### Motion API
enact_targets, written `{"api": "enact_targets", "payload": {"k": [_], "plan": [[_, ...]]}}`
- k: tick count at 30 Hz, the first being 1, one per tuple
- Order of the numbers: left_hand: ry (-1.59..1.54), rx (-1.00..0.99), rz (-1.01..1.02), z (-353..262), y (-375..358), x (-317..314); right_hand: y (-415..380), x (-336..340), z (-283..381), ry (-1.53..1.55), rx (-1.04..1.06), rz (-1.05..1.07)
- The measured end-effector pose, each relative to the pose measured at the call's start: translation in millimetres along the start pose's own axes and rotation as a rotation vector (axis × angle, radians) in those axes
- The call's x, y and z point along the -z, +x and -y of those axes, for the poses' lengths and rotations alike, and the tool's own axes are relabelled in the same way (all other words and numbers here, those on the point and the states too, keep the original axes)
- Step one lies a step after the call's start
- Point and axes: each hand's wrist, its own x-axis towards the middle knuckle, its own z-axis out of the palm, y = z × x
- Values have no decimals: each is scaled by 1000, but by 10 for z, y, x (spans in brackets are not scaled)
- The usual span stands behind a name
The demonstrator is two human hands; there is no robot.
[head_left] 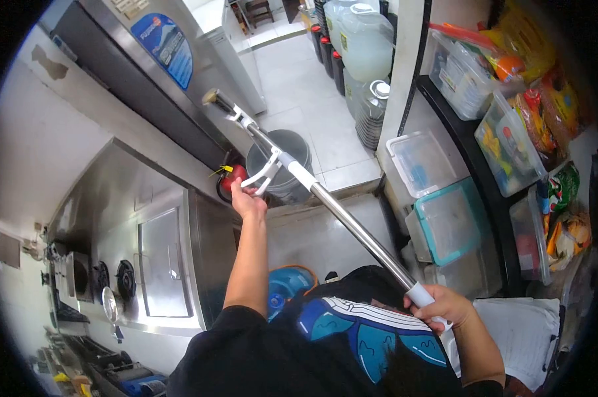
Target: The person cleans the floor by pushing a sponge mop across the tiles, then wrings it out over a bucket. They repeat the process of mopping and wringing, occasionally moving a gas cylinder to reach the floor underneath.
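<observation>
A long metal pole (358, 227) with white plastic fittings slants across the view, from upper left to lower right. My left hand (249, 200) is at the white lever (267, 173) on its upper part, with fingers curled round the lever's end. Around the white grip at the pole's lower end, my right hand (439, 306) is closed, near my shirt. The pole's far end, with a yellowish-brown tip (211, 96), points up and left, in front of the steel appliance. Behind the pole's upper part stands a grey bucket (289, 147) on the floor.
A red fire extinguisher (234, 177) stands left of the bucket. Stove burners (126, 279) and a steel counter (163, 264) lie left. Large clear jugs (367, 56) stand beyond. Shelves (467, 142) with plastic boxes (447, 221) line the right. A blue container (287, 284) is below.
</observation>
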Motion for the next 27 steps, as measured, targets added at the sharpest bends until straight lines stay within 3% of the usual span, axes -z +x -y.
{"api": "enact_targets", "payload": {"k": [3, 16, 27], "plan": [[9, -66, 43, 17, -59, 59, 25, 8, -8, -61, 22, -7], [21, 14, 65, 113, -513, 62, 111, 31, -121, -21, 78, 2], [5, 56, 178, 92, -455, 80, 183, 71, -191, -51, 95, 34]]}}
